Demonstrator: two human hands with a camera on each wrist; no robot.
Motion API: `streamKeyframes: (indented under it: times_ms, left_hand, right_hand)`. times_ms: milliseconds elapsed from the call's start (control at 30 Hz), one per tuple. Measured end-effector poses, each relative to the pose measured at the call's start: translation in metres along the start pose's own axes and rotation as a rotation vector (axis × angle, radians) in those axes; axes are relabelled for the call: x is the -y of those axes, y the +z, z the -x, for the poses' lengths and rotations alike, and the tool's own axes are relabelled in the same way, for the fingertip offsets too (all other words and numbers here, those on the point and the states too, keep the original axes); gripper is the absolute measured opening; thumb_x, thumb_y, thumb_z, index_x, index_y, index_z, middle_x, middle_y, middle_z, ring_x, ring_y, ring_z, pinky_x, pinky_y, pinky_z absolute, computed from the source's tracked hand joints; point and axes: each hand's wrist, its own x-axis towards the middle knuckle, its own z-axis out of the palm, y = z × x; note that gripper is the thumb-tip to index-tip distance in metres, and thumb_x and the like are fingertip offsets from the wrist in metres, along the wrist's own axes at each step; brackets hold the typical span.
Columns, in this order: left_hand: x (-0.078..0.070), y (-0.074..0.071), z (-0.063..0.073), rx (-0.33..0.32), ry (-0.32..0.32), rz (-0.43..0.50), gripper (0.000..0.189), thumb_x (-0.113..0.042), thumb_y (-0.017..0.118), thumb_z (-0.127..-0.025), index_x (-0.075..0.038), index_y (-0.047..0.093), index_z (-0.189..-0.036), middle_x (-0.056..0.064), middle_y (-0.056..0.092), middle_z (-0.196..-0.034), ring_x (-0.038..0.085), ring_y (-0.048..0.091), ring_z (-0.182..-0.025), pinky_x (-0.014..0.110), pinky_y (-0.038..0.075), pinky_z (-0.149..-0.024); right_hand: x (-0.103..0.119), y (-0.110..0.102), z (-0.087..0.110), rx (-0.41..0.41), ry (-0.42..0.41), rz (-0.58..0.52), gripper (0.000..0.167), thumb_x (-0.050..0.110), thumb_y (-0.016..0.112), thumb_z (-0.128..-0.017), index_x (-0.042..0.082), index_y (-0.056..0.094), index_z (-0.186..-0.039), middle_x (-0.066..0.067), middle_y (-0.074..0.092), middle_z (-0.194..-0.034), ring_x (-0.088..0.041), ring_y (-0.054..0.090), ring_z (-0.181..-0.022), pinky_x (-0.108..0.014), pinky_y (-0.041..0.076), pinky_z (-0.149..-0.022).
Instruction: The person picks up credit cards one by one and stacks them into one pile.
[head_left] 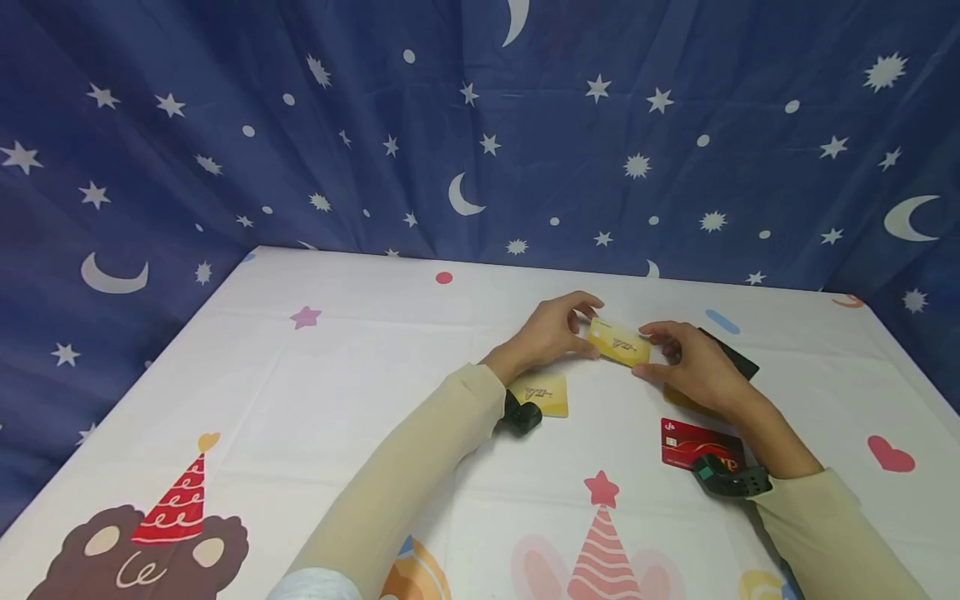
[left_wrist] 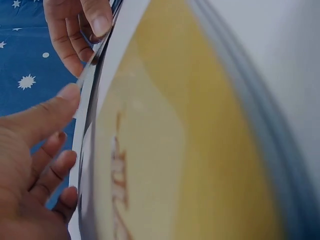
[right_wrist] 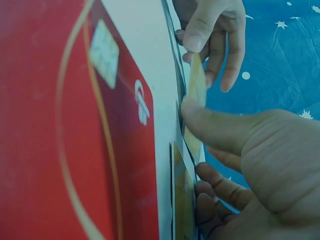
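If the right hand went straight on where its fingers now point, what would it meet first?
First the yellow card between the hands, which the right hand touches; beyond it, probably the left hand, though depth is unclear.

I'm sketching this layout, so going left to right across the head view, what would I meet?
Brown bear print, purple star print, red dot print, left hand, yellow card held between the hands, right hand, heart print.
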Motion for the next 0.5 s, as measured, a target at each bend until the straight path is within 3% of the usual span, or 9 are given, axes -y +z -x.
streamKeyframes:
  times_ms: [200,500]
  left_hand:
    - [-0.003,-0.006,0.001,-0.012,-0.002,0.047,0.062,-0.014,0.086,-0.071,-0.013,0.058,-0.127,-0.006,0.060,-0.106,0.010,0.050,-0.079,0.019,0.038,-0.071]
    - [-0.003,-0.015,0.006,0.047,-0.007,0.008,0.060,-0.023,0.082,-0.076,-0.014,0.057,-0.131,-0.006,0.058,-0.119,0.012,0.050,-0.090,0.021,0.039,-0.075]
  right_hand:
    - [0.001,-0.002,0.000,0.021,0.003,0.000,0.079,0.038,0.081,-0.074,0.003,0.048,-0.137,-0.021,0.050,-0.120,-0.035,0.049,-0.100,-0.044,0.053,-0.079]
    - [0.005,-0.007,0.001,-0.005,0.008,-0.012,0.072,0.035,0.081,-0.076,0.003,0.052,-0.134,-0.019,0.050,-0.116,-0.034,0.049,-0.097,-0.035,0.054,-0.068]
